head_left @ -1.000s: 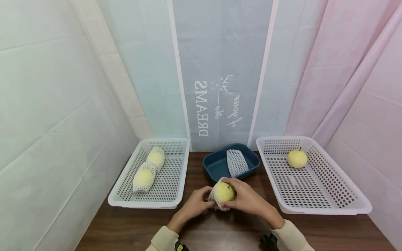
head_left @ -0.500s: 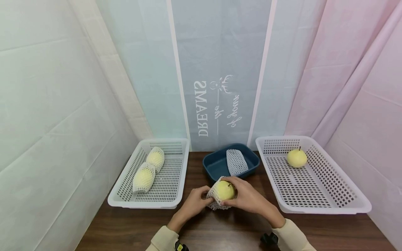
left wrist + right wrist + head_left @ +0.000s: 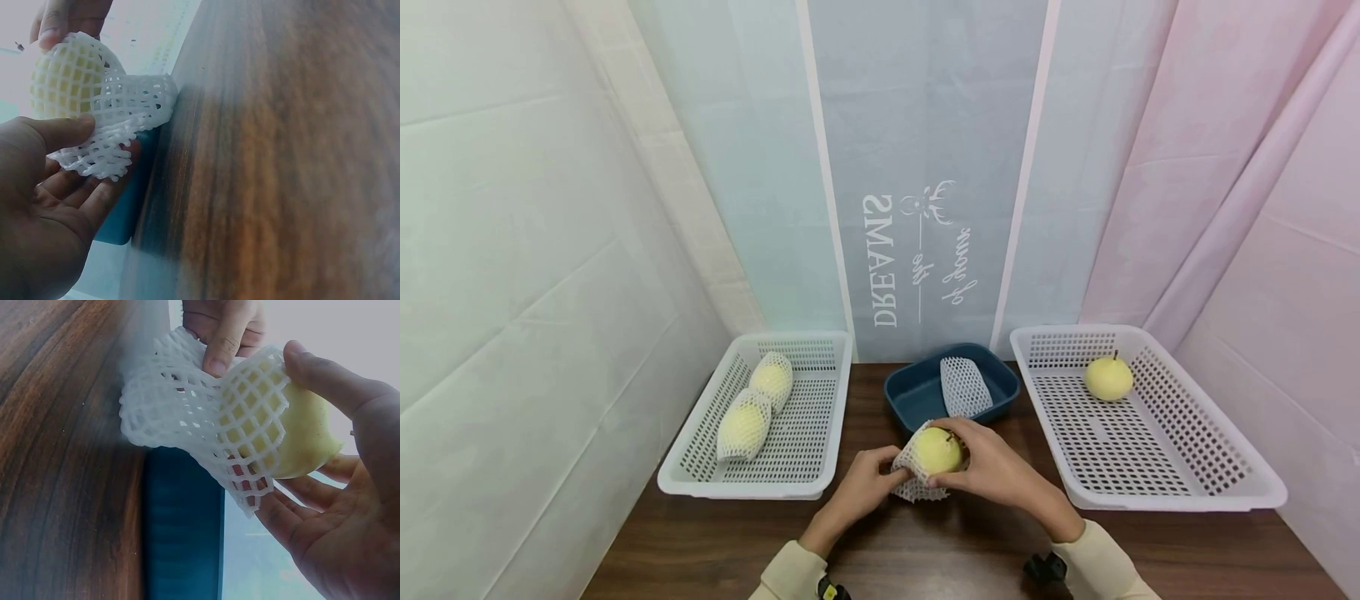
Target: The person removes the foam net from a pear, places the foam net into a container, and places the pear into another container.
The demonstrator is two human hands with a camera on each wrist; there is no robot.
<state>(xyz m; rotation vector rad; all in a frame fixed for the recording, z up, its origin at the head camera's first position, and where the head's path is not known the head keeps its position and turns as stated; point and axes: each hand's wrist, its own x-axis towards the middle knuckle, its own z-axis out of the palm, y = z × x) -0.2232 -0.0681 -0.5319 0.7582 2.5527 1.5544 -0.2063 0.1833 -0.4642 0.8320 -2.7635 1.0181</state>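
A yellow pear (image 3: pixel 939 452) sits partly inside a white foam net sleeve (image 3: pixel 917 487), its stem end bare and turned toward the right. My left hand (image 3: pixel 867 490) pinches the loose part of the net between thumb and fingers. The right hand (image 3: pixel 996 467) grips the pear and the net's edge, thumb on one side and fingers on the other. In the left wrist view the net (image 3: pixel 134 103) bunches past the pear's covered end. The right wrist view shows the bare pear skin (image 3: pixel 306 434) beyond the net's rim.
Behind the hands stands a blue tray (image 3: pixel 917 404) holding another foam net (image 3: pixel 966 387). The left white basket (image 3: pixel 827 454) contains two net-covered pears (image 3: pixel 744 425). A bare pear (image 3: pixel 1108 379) lies in the right white basket (image 3: pixel 1180 502). Curtains enclose the wooden table (image 3: pixel 925 558).
The pear and both hands have shifted slightly up and left. More of the net hangs loose below the pear, and the right fingers have moved a little on it.
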